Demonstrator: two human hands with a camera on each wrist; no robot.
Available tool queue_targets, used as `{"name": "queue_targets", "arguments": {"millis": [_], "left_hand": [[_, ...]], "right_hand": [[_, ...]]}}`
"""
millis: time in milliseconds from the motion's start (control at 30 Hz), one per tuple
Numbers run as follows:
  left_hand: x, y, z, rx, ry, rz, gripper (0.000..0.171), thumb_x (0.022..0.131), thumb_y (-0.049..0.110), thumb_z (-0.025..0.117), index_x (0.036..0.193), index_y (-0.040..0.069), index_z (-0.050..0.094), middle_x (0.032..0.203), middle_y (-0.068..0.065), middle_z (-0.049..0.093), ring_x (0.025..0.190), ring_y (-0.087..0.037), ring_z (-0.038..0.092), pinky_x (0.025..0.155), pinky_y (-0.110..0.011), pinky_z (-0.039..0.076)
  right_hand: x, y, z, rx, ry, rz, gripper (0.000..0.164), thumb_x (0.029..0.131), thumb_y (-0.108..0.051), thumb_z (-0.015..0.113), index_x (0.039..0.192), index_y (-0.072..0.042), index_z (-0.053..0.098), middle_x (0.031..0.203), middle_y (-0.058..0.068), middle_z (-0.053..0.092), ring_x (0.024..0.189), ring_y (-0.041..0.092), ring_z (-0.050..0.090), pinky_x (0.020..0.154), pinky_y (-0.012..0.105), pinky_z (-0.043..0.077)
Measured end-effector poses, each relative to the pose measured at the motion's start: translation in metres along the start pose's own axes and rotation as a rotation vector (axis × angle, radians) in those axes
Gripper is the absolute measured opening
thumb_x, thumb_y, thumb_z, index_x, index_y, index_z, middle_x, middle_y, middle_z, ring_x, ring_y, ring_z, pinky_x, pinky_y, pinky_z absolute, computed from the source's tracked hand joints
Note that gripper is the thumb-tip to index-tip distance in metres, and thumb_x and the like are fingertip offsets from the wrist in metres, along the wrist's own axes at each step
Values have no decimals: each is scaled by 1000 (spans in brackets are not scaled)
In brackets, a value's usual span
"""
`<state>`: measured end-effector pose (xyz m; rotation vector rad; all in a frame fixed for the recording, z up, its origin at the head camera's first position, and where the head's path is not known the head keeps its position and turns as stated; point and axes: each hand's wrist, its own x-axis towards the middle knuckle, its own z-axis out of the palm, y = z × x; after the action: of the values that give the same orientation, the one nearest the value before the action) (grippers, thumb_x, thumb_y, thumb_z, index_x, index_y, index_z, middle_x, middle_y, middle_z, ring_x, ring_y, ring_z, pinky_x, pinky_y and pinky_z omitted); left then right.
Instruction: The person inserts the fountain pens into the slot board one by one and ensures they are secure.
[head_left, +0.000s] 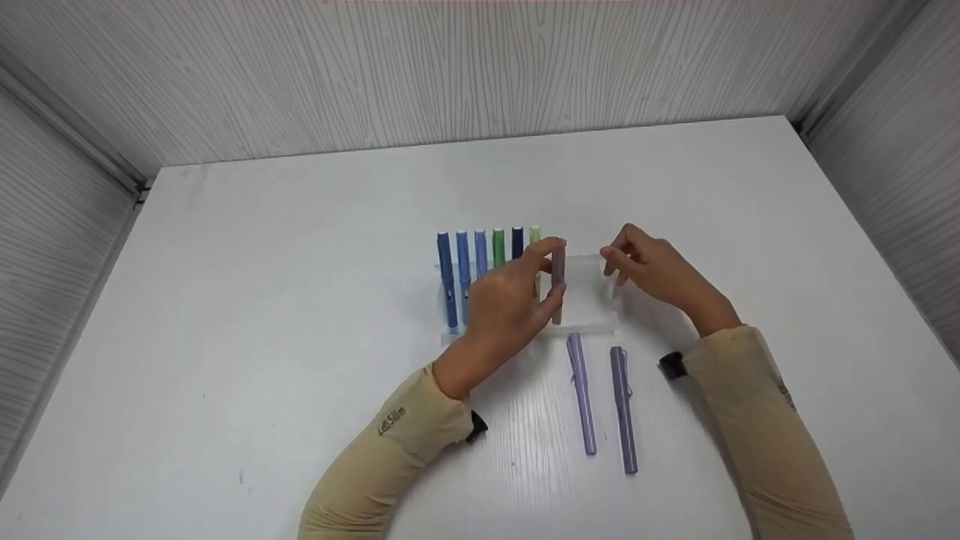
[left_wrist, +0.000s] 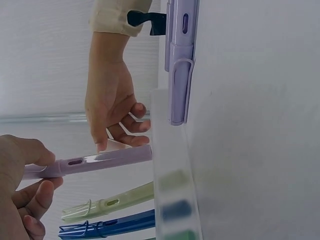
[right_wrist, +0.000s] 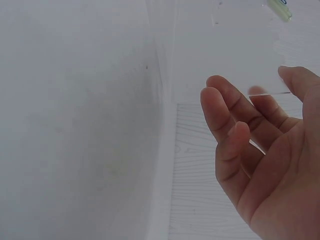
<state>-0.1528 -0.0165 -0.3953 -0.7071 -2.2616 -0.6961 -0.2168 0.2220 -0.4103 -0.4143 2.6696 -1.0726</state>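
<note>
My left hand (head_left: 499,300) pinches a pale purple pen (left_wrist: 110,159) near its upper end, between thumb and fingers. The pen stands nearly upright, its lower end right at the front strip of a clear pen rack (head_left: 589,328). At the rack's right side, my right hand (head_left: 654,268) pinches the edge of the clear panel (right_wrist: 230,55) between thumb and index finger, the other fingers loosely curled. Left of the held pen, the rack bears a light green pen (left_wrist: 127,200), a navy pen (head_left: 517,238), a green pen (head_left: 498,247) and several blue pens (head_left: 447,277).
In front of the rack, a lilac pen (head_left: 583,397) and a darker purple pen (head_left: 623,409) lie on the white table (head_left: 262,300). Pale wood-grain panels (head_left: 450,75) rise behind the table and at both sides.
</note>
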Motion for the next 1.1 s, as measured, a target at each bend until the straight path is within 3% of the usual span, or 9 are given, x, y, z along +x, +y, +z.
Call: {"name": "queue_targets", "arguments": {"millis": [400,900,1100], "left_hand": [[0,-4,3,37,-8,-5,47,82,20,75,123,15,51,90,-3,75,50,-11,53,47,-23,42],[-1,-1,7,75,-201,-123,49,87,23,69,129,17,45,91,1,75,49,-10,48,45,-24,37],[6,1,5,114,-242,-146,47,87,24,70,128,15,50,86,-2,73,60,-14,57,48,-28,46]], "right_hand": [[0,1,0,5,-5,-8,40,99,-48,44,103,-8,48,100,9,69,81,22,65,78,34,44],[0,-1,0,7,-10,21,37,100,-45,44,104,-8,49,102,10,69,82,21,64,78,33,43],[0,0,1,10,-7,3,40,99,-48,44,104,-9,49,102,9,69,82,20,65,77,33,45]]}}
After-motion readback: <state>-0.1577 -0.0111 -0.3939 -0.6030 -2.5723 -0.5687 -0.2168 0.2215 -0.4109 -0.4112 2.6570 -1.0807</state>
